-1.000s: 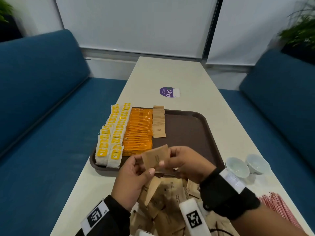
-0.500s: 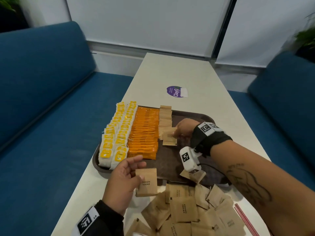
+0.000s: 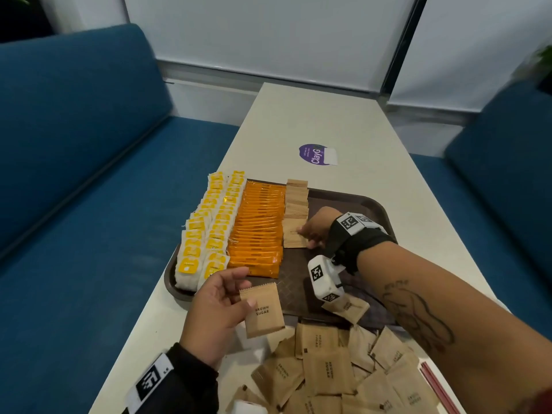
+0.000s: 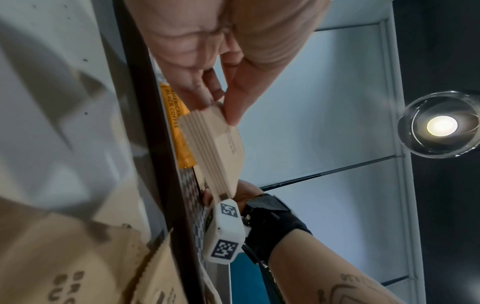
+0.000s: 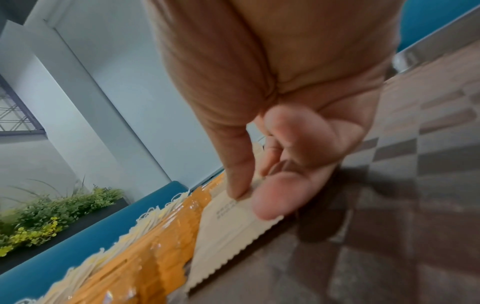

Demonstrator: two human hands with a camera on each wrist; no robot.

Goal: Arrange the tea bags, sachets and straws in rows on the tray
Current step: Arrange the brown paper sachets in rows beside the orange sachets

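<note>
Closest to me, a loose pile of flat brown paper sugar packets (image 3: pixel 331 375) lies on the long cream table (image 3: pixel 313 115), pointing every which way. I can read "BROWN SUGAR" on them. At the right edge of the table are some thin red straws (image 3: pixel 437 389), lying with their long way going away from me.

My left hand (image 3: pixel 213 312) holds one brown paper sugar packet (image 3: pixel 263 309) up over the near edge of the dark brown plastic tray (image 3: pixel 379 210). My thumb and bent fingers pinch its top left corner. It stands tall, with its zigzag edge on top, and "BROWN SUGAR" reads the right way up for me.

Farther in, my right hand (image 3: pixel 316 227) is down on the tray. My thumb and finger pinch the nearest packet of the brown packet row (image 3: pixel 296 213), with its zigzag end pointing at me. This short row runs away from me, each packet lying over the next.

Just left of it is a long row of orange coffee sticks (image 3: pixel 260 231). Each stick lies sideways, and the left wrist view shows "BLACK COFFEE" on one. Left of those are two rows of white tea bags with yellow tags (image 3: pixel 206 228).

Far off on the table is a round purple sticker (image 3: pixel 313 154) that says "ClayG".
</note>
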